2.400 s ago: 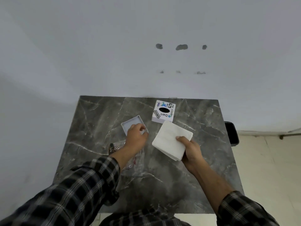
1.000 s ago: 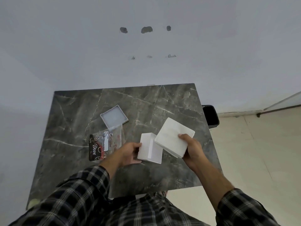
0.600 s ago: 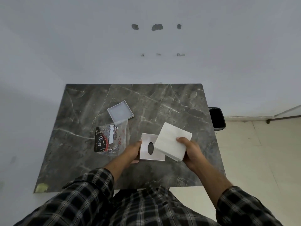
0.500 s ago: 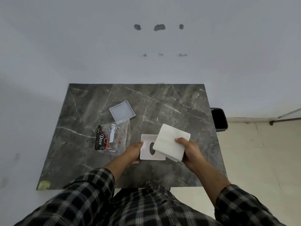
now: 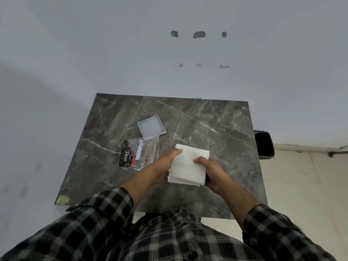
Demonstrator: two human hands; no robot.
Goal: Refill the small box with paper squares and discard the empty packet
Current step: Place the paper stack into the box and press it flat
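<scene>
A white stack of paper squares point(image 5: 190, 162) lies over the open small white box point(image 5: 174, 180), of which only the near rim shows beneath. My right hand point(image 5: 209, 171) grips the stack's right side, thumb on top. My left hand point(image 5: 165, 162) holds the box's left side, with its thumb against the stack's far left corner. The empty clear packet point(image 5: 138, 154) with a black "Dove" label lies flat on the table, left of my hands. The box's shallow white lid point(image 5: 151, 127) rests beyond the packet.
The dark marble table point(image 5: 216, 129) stands against a white wall. A black bin point(image 5: 263, 145) sits on the floor at the table's right edge. A scrap of tape point(image 5: 63, 200) marks the near left corner.
My left hand brought the box from the far side of the table toward me and turned it over. My right hand moved the paper stack left, over the box.
</scene>
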